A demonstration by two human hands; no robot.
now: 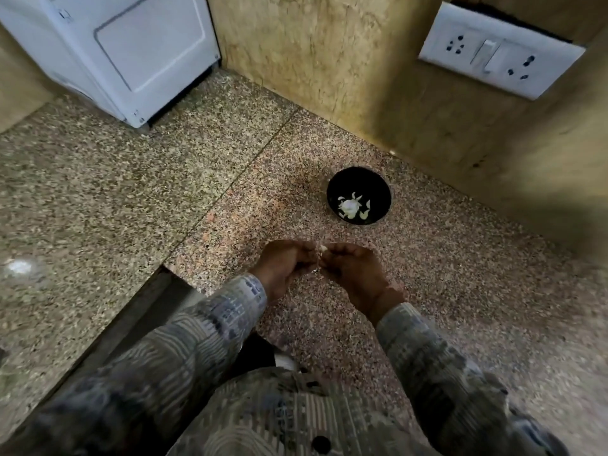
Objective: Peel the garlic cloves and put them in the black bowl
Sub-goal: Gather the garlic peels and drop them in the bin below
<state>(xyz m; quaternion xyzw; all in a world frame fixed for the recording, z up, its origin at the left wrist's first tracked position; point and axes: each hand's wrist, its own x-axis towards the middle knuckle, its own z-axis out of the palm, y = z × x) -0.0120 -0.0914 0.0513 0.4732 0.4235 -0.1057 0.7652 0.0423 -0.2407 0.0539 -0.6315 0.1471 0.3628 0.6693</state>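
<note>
A small black bowl (359, 179) stands on the speckled granite counter near the wall. Several pale garlic cloves (352, 207) lie in its bottom. In front of the bowl, my left hand (285, 264) and my right hand (353, 274) meet fingertip to fingertip. Between them they pinch one whitish garlic clove (323, 248), of which only the tip shows. A thin strip of papery skin (317, 263) hangs down between the two hands. Both wrists wear patterned grey sleeves.
A white appliance (131, 54) stands at the back left of the counter (164, 179). A white socket and switch plate (500, 51) is on the right wall. The counter's front edge and a dark gap (141, 311) lie at lower left.
</note>
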